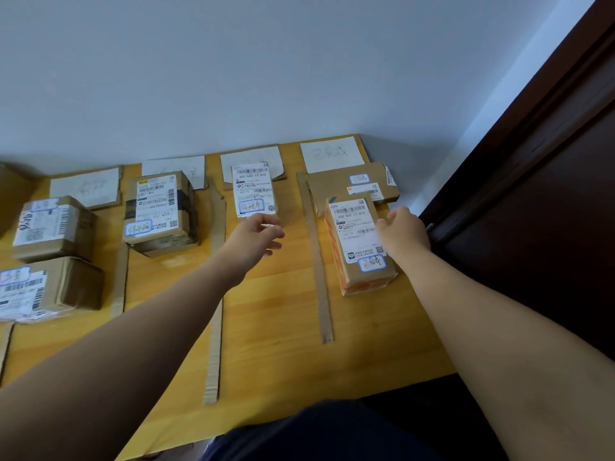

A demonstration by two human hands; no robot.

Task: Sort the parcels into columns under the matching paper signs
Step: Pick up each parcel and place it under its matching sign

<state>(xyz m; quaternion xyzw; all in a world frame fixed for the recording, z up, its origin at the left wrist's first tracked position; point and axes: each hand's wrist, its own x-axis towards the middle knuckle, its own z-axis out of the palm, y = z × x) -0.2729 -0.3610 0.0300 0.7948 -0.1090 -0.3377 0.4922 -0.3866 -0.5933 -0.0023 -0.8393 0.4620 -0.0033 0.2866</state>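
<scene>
Parcel (pixel 357 247) apparently just beside table (pixel 283 311) edge

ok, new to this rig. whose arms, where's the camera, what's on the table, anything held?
No machine: a person's two bare arms, seen from one camera worn on the head, looking forward and down. The wooden table is split into columns by cardboard strips, with paper signs along the wall and labelled parcels below them. The right hand grips the right edge of the orange-sided parcel in the rightmost column. The left hand hovers at the near end of the small white-labelled parcel, fingers loosely curled, holding nothing visible.
</scene>
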